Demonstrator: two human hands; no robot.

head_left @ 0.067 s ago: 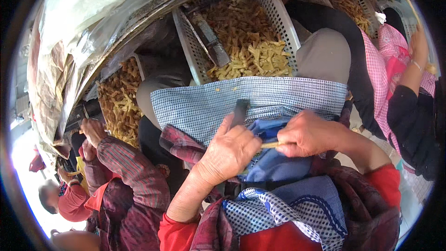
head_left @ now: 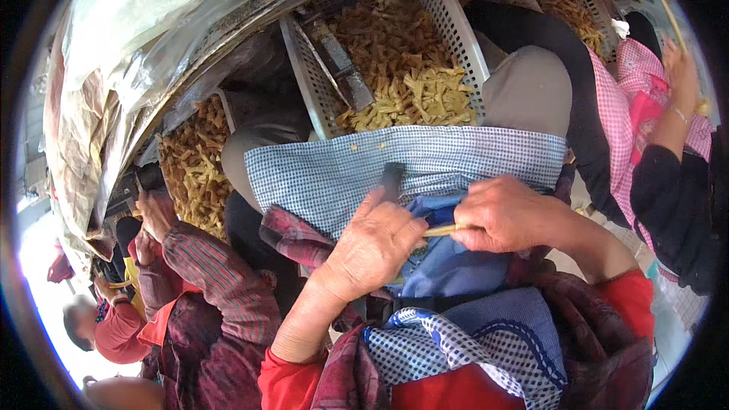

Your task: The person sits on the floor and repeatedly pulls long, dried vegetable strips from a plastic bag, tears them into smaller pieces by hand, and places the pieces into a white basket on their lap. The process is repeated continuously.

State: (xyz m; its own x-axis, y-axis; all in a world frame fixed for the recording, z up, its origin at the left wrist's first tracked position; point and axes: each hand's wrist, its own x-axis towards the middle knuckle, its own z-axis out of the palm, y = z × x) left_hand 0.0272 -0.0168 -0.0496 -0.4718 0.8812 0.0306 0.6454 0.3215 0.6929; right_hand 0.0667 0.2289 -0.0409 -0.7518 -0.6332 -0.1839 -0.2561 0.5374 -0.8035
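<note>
A thin yellowish strip [head_left: 439, 231] is stretched between my two hands over my lap. My left hand [head_left: 381, 241] is closed, with the strip's left end at its lower fingers. Beside its thumb and forefinger a dark, flat, blade-like piece [head_left: 392, 180] sticks up; its lower part is hidden, so its kind is unclear. My right hand [head_left: 501, 214] pinches the strip's right end between thumb and curled fingers. Under both hands lie a blue cloth [head_left: 452, 273] and a blue-and-white checked apron [head_left: 319, 171].
Beyond my knees stands a white perforated basket [head_left: 465, 38] with brown and yellow folded pieces [head_left: 437, 95]; a dark metal bar [head_left: 340, 61] lies along its left side. More such pieces [head_left: 197, 159] are at the left. Co-workers sit on both sides, their arms [head_left: 216, 273] close by.
My right hand has risen slightly, and the strip slopes a little more. At the left, a co-worker's hands have shifted a little to the right.
</note>
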